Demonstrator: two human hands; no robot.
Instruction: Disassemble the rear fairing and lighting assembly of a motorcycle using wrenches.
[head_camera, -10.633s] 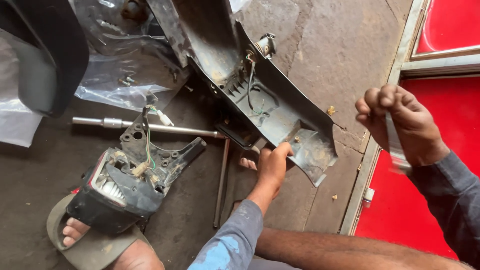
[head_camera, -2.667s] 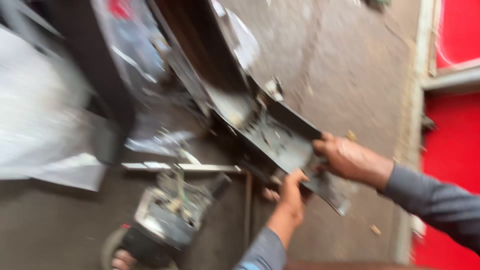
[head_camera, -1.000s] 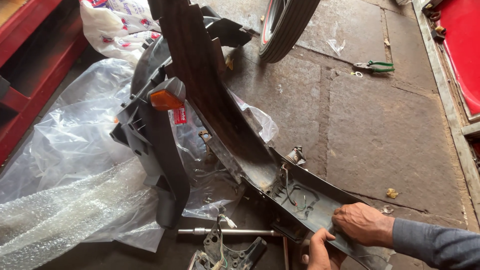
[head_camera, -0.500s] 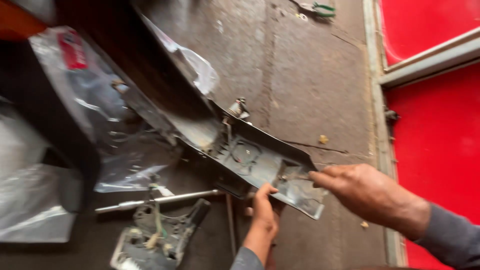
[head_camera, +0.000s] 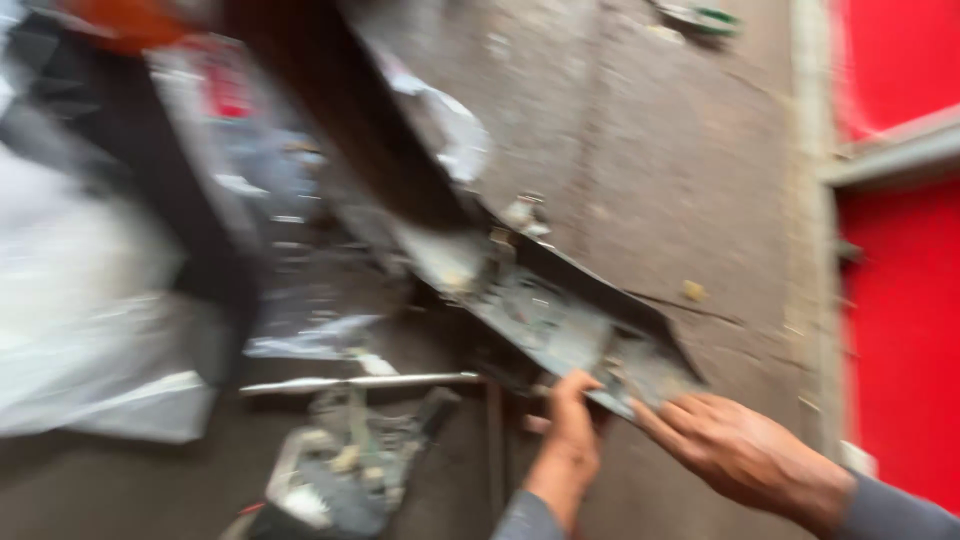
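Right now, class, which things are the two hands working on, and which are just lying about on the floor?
In hand:
- long dark panel, its lower end touched by both hands
- left hand
- right hand

Lying about:
- clear plastic wrap
- metal rod
- lamp unit with wires
- green-handled tool

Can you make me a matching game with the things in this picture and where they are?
Things:
1. left hand
2. right hand
3. metal rod
4. red door

Places:
A. lying on the floor, left of the hands
B. far right edge of the picture
C. under the lower end of the dark panel, fingers on its edge
D. at the panel's lower tip, coming in from the right

Pairs: 1-C, 2-D, 3-A, 4-B
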